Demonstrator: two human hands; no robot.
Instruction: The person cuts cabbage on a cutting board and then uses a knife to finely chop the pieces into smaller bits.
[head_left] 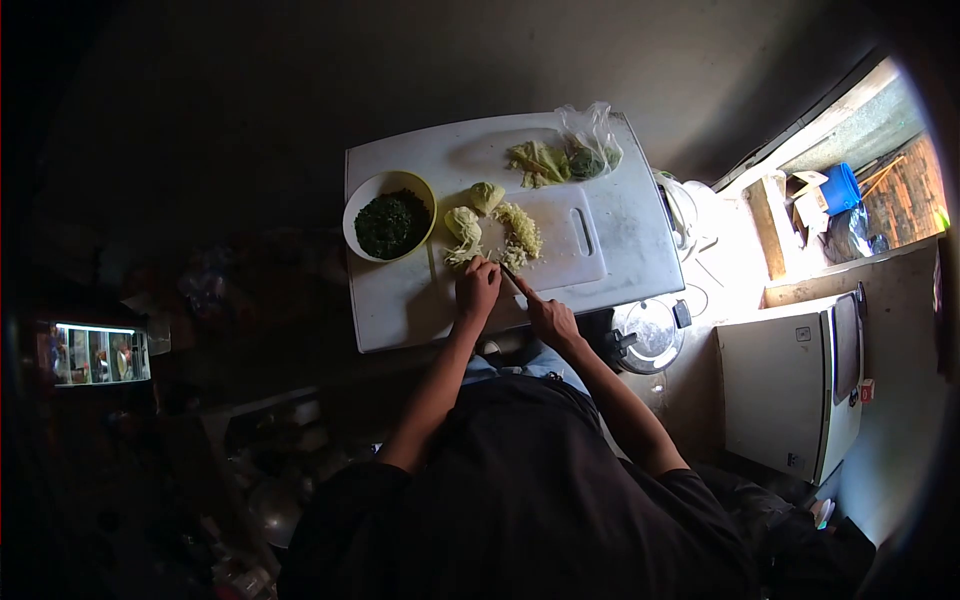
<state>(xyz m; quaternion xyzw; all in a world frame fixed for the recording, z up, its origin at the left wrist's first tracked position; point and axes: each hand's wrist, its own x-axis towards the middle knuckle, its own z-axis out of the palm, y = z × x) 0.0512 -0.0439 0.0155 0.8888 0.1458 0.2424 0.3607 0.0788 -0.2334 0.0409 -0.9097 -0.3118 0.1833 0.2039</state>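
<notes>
right hand (553,322): clamped on thin dark knife (511,273) | left hand (480,288): fingers bunched beside it, grip? can't tell | pale yellow-green shredded cabbage (523,238): on white plastic board (565,262) | tip: tuck those fingertips, slice slow

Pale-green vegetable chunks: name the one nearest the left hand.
The lower-left chunk, closer to the bowl; the upper-right chunk lies farther from both bowl and left hand.

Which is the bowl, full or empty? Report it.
Partly full: the bowl holds chopped dark greens, its pale inner wall showing above them.
</notes>
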